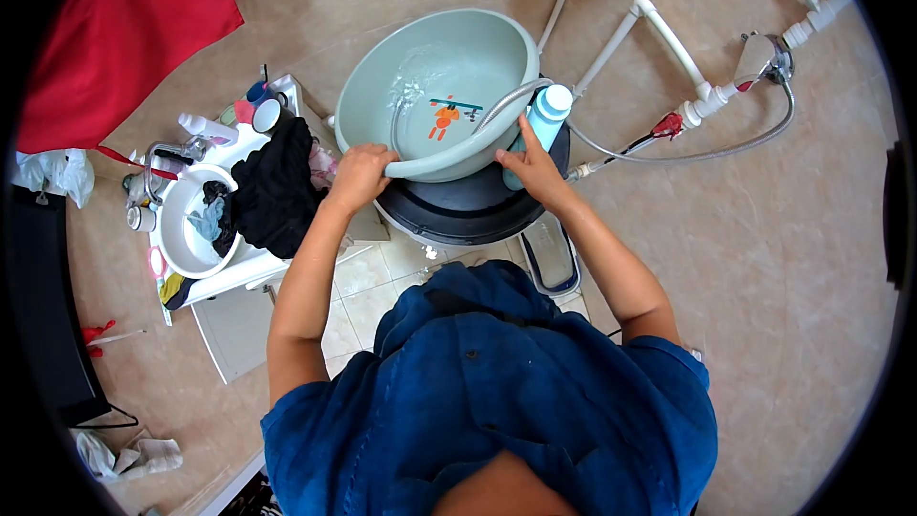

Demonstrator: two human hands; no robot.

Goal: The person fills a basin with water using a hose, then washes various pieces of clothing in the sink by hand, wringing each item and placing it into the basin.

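Note:
A large pale grey-green basin (pixel 368 67) rests on a round black lid (pixel 458 215) in front of me. Clear water and a printed orange cartoon figure show inside it. My left hand (pixel 361 177) is closed on the near left part of the rim. Beside the basin's right side stands a light-blue bottle (pixel 549 110) with a pale cap. My right hand (pixel 535 170) wraps around its lower part, thumb and index finger showing, the other fingers hidden. A grey flexible hose (pixel 511 100) runs over the right rim into the water.
On the left, a washbasin (pixel 172 234) holds dark and light-blue cloth, with a black garment (pixel 279 189) heaped beside it. Cups and a white bottle (pixel 207 129) stand behind. White pipes (pixel 669 43) and a metal valve (pixel 759 59) line the right wall. Red cloth (pixel 134 29) hangs upper left.

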